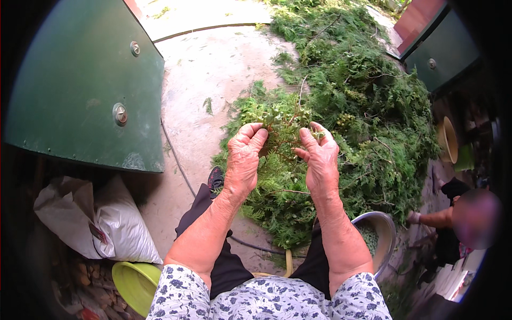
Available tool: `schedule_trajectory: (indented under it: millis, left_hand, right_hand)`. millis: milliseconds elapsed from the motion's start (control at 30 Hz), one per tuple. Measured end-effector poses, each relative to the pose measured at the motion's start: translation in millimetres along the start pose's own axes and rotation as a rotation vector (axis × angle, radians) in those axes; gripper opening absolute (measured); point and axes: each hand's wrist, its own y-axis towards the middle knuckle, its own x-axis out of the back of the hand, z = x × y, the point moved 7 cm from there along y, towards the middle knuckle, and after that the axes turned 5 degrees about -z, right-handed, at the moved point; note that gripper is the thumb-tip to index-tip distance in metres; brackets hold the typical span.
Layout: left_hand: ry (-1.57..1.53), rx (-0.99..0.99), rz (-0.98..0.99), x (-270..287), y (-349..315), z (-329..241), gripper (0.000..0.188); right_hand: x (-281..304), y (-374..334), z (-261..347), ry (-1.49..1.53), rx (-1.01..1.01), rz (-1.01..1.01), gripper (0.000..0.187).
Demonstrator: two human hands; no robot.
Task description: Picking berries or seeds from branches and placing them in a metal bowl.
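Note:
In front of my chest, an evergreen sprig [281,128] with flat scaly leaves and pale green cones spans the gap between my hands. My left hand [244,157] pinches it between thumb and fingertips. Close by on the right, my right hand [321,160] has thumb and forefinger drawn together at the greenery's edge; what lies between them is too small to make out. Below and beyond both hands spreads a big heap of cut evergreen branches [368,117]. Beside my right forearm stands a metal basin [392,240] holding many small pale green pieces, partly hidden by that arm.
Green metal doors [80,90] stand open at left and far right. White sacks [125,224], a lime-green basin [136,282] and firewood [98,282] are at lower left. A black cable [178,160] crosses the concrete. Another person [445,218] sits at right, near a tan basin [448,140].

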Motion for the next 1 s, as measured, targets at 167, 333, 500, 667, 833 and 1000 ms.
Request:
schedule_trajectory:
  millis: [167, 333, 500, 667, 833, 1000]
  left_hand:
    - [0.199, -0.122, -0.005, -4.7, 0.7, 0.6, 0.011]
    - [0.15, -0.062, -0.004, 5.1, 4.3, 6.9, 0.011]
    - [0.253, -0.053, 0.066, -6.3, -3.7, 5.4, 0.013]
    - [0.299, -0.073, 0.143, -15.6, -4.4, 6.6, 0.015]
    - [0.364, -0.027, 0.189, -11.9, 0.9, 7.0, 0.02]
    - [0.407, 0.002, 0.237, -0.7, 6.9, 3.1, 0.021]
  right_hand:
    - [8.1, -14.9, 59.0, -0.278, 0.476, -0.06, 0.012]
    - [-20.2, -23.0, 21.6, -0.529, 0.479, 0.167, 0.025]
    - [-20.3, -20.8, 20.5, -0.406, 0.45, 0.16, 0.026]
    - [-10.3, -16.0, 24.8, -0.282, 0.332, 0.11, 0.017]
    - [-8.2, -12.6, 27.6, -0.265, 0.333, 0.129, 0.015]
    - [-13.0, -12.4, 32.0, -0.257, 0.437, 0.181, 0.012]
